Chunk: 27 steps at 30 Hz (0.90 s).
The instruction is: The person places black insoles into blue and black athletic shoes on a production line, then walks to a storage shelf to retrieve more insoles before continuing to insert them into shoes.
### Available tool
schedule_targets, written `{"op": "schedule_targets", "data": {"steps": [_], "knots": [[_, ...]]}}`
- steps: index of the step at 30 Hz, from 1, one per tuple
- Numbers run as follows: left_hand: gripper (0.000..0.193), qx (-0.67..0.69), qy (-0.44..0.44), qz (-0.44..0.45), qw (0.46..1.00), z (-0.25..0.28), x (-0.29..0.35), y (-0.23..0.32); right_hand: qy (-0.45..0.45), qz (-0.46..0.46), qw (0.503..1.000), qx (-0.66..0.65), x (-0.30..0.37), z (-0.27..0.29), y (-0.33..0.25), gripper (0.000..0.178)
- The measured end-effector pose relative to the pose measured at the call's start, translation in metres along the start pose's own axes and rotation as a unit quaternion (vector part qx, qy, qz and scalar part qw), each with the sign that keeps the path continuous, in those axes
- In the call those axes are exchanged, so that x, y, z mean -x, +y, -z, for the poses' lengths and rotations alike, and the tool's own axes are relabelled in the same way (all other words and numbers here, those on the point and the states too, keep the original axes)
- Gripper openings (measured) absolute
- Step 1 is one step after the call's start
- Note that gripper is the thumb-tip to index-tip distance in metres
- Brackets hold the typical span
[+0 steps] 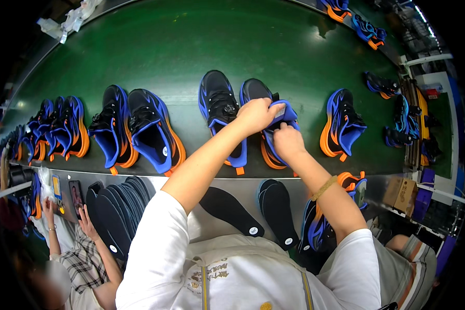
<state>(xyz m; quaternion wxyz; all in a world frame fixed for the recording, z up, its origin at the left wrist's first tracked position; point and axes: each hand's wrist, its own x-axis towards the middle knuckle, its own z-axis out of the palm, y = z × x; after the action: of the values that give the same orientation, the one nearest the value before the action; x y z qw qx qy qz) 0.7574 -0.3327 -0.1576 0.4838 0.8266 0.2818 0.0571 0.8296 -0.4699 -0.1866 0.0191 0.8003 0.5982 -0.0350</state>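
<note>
A black sneaker (255,90) with blue trim and an orange sole stands on the green belt ahead of me. My left hand (257,114) is closed on its tongue (281,109), pulling it up and back. At the shoe's opening, my right hand (289,141) is curled with its fingertips inside; whatever they grip is hidden. Just left stands a matching sneaker (217,95), partly covered by my left forearm. Two black insoles, one (231,211) by my left arm and another (276,212) further right, lie on the metal ledge below the belt.
More sneakers stand along the belt: a pair (151,129) on the left, a single one (341,124) on the right. A stack of insoles (120,209) lies on the ledge (201,186). At lower left, a co-worker (90,258) sits near a phone (76,195). Cardboard boxes (400,194) stand right.
</note>
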Motion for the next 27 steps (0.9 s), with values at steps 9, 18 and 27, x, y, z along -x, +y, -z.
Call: {"op": "schedule_targets", "data": {"steps": [9,18,27], "knots": [[0.052,-0.024,-0.011,-0.003,1.000,-0.005,0.005,0.007,-0.112,-0.011,0.993,-0.025,-0.003,0.006,0.009,0.024],[0.051,-0.023,-0.023,0.004,0.999,-0.002,0.005,0.005,-0.363,0.102,0.913,0.156,-0.018,0.015,0.004,0.032],[0.044,-0.006,0.011,-0.004,1.000,-0.009,0.002,0.008,-0.303,0.234,0.911,0.156,-0.019,-0.005,0.020,0.026]]}}
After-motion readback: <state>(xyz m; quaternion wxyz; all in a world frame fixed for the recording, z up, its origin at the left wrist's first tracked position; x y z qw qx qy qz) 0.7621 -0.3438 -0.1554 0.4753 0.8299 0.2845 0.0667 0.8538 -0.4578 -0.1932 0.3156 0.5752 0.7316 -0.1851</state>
